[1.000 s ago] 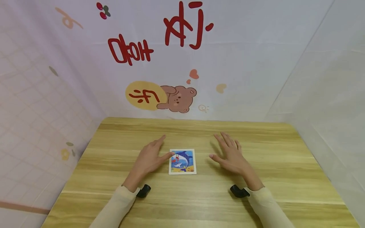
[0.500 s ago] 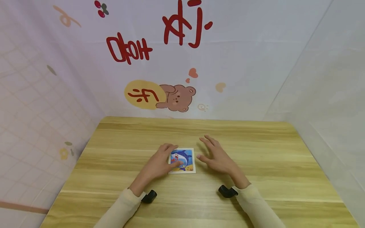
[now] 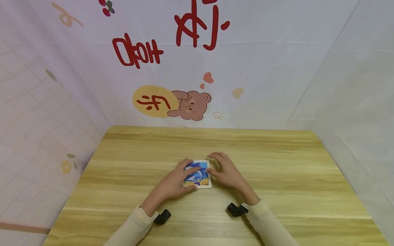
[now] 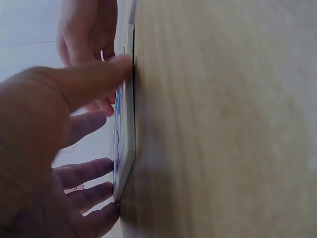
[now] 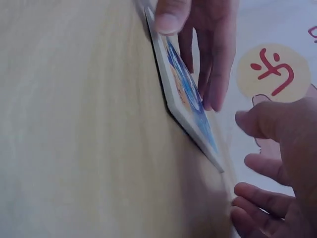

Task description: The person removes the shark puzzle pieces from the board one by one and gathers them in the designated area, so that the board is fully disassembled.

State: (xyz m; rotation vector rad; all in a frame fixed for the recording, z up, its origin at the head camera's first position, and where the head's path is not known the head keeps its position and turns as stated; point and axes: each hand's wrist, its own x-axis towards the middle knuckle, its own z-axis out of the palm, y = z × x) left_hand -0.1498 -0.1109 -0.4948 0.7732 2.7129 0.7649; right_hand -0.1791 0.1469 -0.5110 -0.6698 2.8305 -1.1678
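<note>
A small, thick square picture board with a white border and a blue shark scene lies flat on the wooden table. My left hand reaches over its left side with relaxed, spread fingers. One finger extends over the picture, and the thumb is at the near edge. Other left fingertips come right up to the board's left side. My right hand is by the right edge, thumb tip at the border. Its fingers are apart and gently bent, holding nothing, as the right wrist view shows.
The wooden table extends around the board on all sides. A white printed cloth with red characters and a bear hangs behind it, with more cloth at both sides. Black wrist devices sit at both sleeve cuffs.
Both hands have moved inward to the board, the left over its left part and the right to its right edge. The board has stayed in about the same place.
</note>
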